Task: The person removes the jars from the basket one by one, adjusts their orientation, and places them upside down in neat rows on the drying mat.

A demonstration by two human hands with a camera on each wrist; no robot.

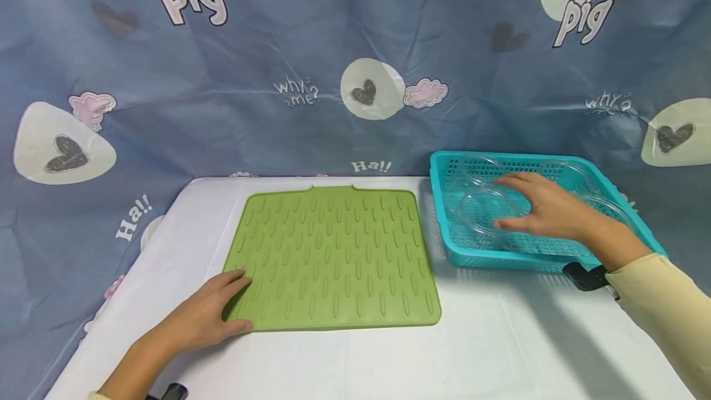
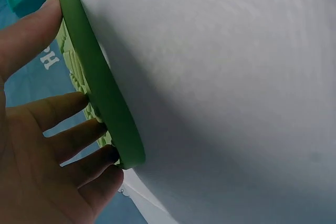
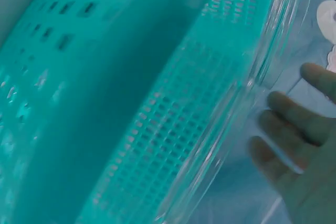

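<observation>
At the near left corner of a green ridged mat (image 1: 333,258), my left hand (image 1: 208,310) rests with its fingertips on the edge. In the left wrist view its fingers are spread along the mat's green side (image 2: 100,72). My right hand (image 1: 541,208) hovers over a turquoise mesh basket (image 1: 500,260), thumb and fingers parted. Below and left of its fingertips lies a clear round bowl (image 1: 480,207). The right wrist view has clear rims (image 3: 210,150) beside the spread fingers, with nothing held between them.
More clear round bowls (image 1: 608,204) lie in the basket, partly behind the right hand. A white cloth (image 1: 472,338) covers the table under mat and basket. A blue printed curtain (image 1: 311,134) hangs behind and at the left side.
</observation>
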